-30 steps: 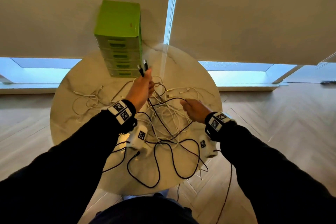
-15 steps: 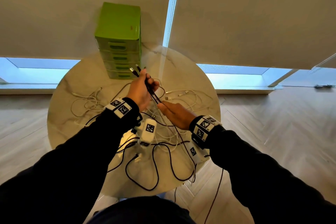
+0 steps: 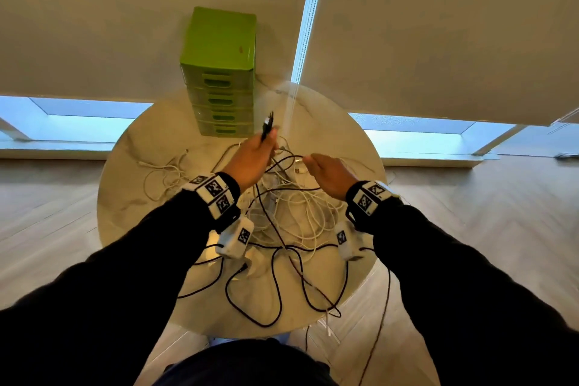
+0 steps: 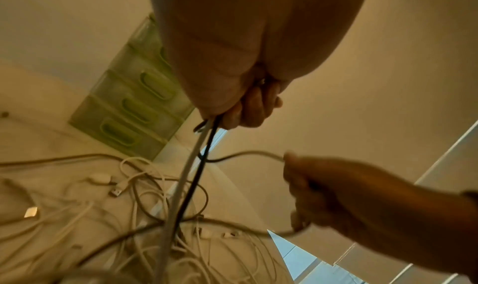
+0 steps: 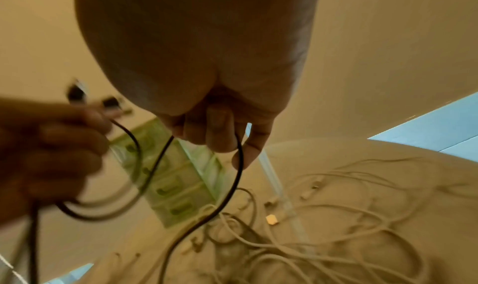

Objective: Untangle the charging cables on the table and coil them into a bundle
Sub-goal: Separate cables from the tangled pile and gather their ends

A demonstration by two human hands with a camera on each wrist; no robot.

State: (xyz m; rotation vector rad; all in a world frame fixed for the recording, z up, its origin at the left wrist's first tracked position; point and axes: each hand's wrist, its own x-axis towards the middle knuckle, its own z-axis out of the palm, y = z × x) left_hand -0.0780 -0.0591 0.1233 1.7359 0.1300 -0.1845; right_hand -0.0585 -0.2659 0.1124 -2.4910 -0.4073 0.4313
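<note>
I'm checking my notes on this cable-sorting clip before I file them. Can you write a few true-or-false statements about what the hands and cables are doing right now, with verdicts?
1. The left hand grips black cable with its plugs sticking up past the fist. True.
2. The right hand rests flat on the table. False: it is raised, fingers curled round a loop of black cable.
3. A green drawer unit stands at the table's far edge. True.
4. The white cables are already coiled into a neat bundle. False: they lie in a loose tangle on the table.
</note>
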